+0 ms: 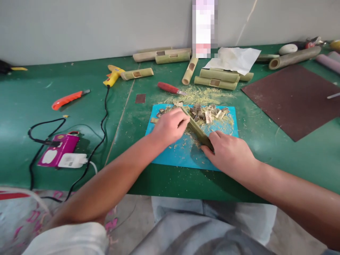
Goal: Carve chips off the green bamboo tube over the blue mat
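A green bamboo tube (198, 130) slants between my two hands, over a blue mat (183, 156). Its upper left end is gripped by my left hand (172, 123), with the fingers closed. My right hand (230, 148) wraps round the lower right end, thumb on the near side. Both ends of the tube are partly hidden by my fingers. Bamboo chips (208, 116) and pale shavings lie just behind the tube on the mat. A red-handled carving knife (170, 88) rests on the table beyond the mat.
Several cut bamboo tubes (219, 76) lie at the back, near white paper (233, 60). A brown sheet (294, 102) is on the right. To the left are a yellow glue gun (113, 76), an orange utility knife (69, 100), and a magenta power strip (60, 150) with black cords.
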{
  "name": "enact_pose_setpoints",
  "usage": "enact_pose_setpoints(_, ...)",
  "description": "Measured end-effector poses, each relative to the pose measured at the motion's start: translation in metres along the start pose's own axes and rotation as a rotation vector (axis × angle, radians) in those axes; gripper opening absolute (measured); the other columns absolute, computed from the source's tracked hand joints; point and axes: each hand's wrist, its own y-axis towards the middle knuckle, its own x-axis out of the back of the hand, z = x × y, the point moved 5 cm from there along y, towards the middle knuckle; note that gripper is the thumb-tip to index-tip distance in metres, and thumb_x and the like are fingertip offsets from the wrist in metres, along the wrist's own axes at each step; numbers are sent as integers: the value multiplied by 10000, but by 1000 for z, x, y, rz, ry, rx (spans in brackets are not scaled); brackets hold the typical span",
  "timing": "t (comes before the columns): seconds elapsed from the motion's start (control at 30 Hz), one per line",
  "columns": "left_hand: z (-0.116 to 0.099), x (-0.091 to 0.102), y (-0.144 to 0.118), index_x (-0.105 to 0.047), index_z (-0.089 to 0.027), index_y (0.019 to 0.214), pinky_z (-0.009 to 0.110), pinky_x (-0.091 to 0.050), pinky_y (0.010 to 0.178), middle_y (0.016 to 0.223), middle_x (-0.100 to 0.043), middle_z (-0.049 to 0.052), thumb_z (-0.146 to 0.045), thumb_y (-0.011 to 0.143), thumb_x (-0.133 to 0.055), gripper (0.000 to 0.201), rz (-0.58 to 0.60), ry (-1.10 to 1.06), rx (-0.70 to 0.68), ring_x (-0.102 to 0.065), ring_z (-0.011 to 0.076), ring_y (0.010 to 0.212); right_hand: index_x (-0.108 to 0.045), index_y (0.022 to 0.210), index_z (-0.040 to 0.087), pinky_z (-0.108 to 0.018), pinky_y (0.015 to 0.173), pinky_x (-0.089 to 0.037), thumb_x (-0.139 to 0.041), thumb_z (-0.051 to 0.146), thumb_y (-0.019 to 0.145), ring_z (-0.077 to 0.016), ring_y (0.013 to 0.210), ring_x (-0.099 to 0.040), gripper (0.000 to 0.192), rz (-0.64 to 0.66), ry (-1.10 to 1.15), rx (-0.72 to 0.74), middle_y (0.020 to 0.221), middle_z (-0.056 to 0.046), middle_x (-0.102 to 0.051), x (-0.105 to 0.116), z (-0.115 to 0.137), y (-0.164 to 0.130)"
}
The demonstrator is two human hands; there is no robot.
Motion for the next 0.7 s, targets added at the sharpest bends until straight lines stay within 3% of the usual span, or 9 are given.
enact_pose_setpoints(0.13,-7,-8,0,-586,-159,720,242,-416,578,699,-557,17,-226,1000,-471,310,173,-63,-111,-517,115,629,-614,899,152,-313,519,-156,-488,353,944,-197,670,-626,241,-23,-16,20,825,-87,-668,1,1,-1)
enact_pose_setpoints(0.27,0,2,1,-581,-159,714,247,-433,626,709,-563,17,-217,990,-493,295,-19,18,2,-535,123,665,-619,890,149,-315,518,-151,-495,368,941,-194,660,-625,256,-39,-43,4,807,-86,-669,2,0,-1)
enact_pose_setpoints(0.37,-5,-7,-1,-610,-151,761,237,-425,599,711,-563,19,-229,1004,-459,296,173,-36,-73,-533,120,652,-620,882,150,-310,520,-166,-499,361,943,-184,649,-620,251,-37,-43,22,804,-80,-671,2,1,-1)
enact_pose_setpoints(0.4,-4,-7,-2,-615,-149,769,233,-427,602,719,-570,21,-242,1004,-466,293,174,-45,-65,-539,119,659,-620,879,150,-309,521,-167,-498,364,944,-185,652,-621,255,-37,-43,21,802,-80,-670,2,1,-1)
enact_pose_setpoints(0.5,2,2,-1,-606,-147,733,249,-441,640,713,-572,26,-241,1001,-478,312,9,17,9,-544,124,670,-621,883,146,-310,519,-156,-499,375,943,-191,669,-627,266,-39,-45,6,807,-84,-670,2,0,-1)
enact_pose_setpoints(0.63,0,-6,-1,-637,-145,793,240,-447,629,757,-603,38,-253,1011,-459,301,165,-32,-93,-556,122,682,-625,902,147,-309,514,-160,-506,375,943,-183,657,-618,261,-21,-31,19,821,-81,-674,1,0,-1)
enact_pose_setpoints(0.7,2,-1,1,-631,-141,774,241,-448,638,740,-597,34,-245,1005,-479,296,48,-5,-57,-552,120,673,-625,896,148,-313,515,-161,-502,377,943,-183,653,-613,264,-29,-39,9,813,-82,-671,1,0,-1)
